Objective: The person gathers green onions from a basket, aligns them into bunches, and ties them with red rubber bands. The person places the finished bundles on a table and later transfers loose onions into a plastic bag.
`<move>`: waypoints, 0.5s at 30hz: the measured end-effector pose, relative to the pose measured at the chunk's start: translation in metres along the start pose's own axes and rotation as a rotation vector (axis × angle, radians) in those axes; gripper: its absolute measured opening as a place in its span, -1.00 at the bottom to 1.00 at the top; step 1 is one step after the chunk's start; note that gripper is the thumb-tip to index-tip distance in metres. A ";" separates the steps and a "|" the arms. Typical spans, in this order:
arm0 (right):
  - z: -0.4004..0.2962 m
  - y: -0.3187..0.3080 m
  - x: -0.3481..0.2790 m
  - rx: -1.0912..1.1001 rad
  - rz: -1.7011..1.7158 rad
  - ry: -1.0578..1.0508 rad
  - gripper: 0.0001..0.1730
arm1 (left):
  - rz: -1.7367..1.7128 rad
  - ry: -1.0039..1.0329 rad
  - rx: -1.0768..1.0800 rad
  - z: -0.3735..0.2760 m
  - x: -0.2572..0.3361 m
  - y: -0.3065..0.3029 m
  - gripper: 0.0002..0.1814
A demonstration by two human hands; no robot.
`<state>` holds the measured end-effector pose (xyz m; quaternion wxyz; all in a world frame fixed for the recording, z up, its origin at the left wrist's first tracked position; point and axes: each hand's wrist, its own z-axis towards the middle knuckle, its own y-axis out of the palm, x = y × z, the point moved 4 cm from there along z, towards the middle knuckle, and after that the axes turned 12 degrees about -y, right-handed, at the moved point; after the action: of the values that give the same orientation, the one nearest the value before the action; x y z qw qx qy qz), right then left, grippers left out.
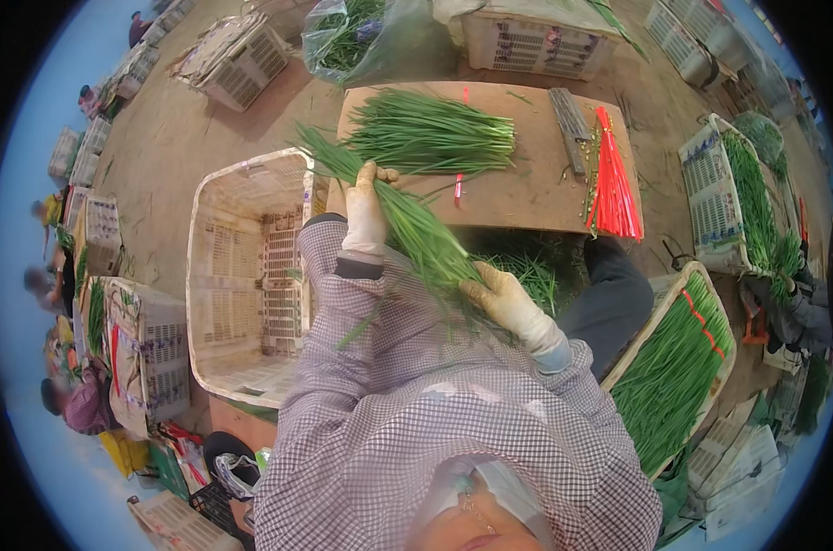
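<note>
A loose bunch of green garlic chives (416, 224) slants across my lap, held at both ends. My left hand (367, 210), in a pale soiled glove, grips the leafy upper part. The gloved right hand (509, 299) holds the lower end near the stems. Just beyond, a larger pile of chives (430, 131) lies on a wooden board (527, 200), stem ends to the right. A red tie strip (458, 189) shows from under that pile. Farther right on the board are a fan of red tie strips (613, 182) and a flat, worn grey bar (568, 124).
A white plastic crate (203, 289) stands open at my left. Close by my right side, another crate (723, 365) is full of chives. Cut leaves (527, 272) lie below the board. A bag of greens (344, 38) and a covered crate (237, 62) sit farther off. Other people work around.
</note>
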<state>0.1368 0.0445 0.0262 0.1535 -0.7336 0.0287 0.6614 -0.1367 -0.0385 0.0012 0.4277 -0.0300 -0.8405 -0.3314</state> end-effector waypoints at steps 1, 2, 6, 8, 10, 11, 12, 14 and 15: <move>-0.005 -0.004 -0.001 -0.033 -0.052 0.065 -0.54 | 0.000 0.027 0.066 0.002 0.000 -0.004 -0.54; -0.011 -0.011 -0.005 -0.066 -0.103 0.130 -0.56 | 0.000 0.053 0.132 0.004 0.000 -0.009 -0.57; -0.057 -0.030 -0.011 0.103 0.328 -0.006 -0.67 | -0.221 0.175 0.211 0.028 0.030 -0.074 -0.69; -0.077 -0.048 0.018 0.252 0.359 0.017 -0.66 | -0.297 0.152 0.227 0.036 0.038 -0.078 -0.64; -0.061 -0.042 0.027 0.425 0.391 -0.028 -0.62 | -0.288 0.113 0.281 0.021 0.051 -0.056 -0.59; -0.053 -0.037 0.031 0.506 0.404 -0.053 -0.60 | -0.192 0.168 0.296 0.012 0.052 -0.045 -0.57; -0.028 -0.026 0.024 0.554 0.375 -0.148 -0.59 | -0.099 0.227 0.314 -0.003 0.048 -0.033 -0.55; 0.016 -0.004 0.002 0.599 0.379 -0.120 -0.62 | -0.178 0.234 0.324 -0.016 0.039 -0.014 -0.52; 0.030 -0.002 -0.003 0.577 0.450 -0.038 -0.64 | -0.198 0.230 0.224 -0.007 0.026 -0.012 -0.54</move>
<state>0.1082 0.0538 0.0274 0.2054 -0.6230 0.3717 0.6569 -0.1522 -0.0576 0.0166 0.4870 0.1390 -0.8164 -0.2774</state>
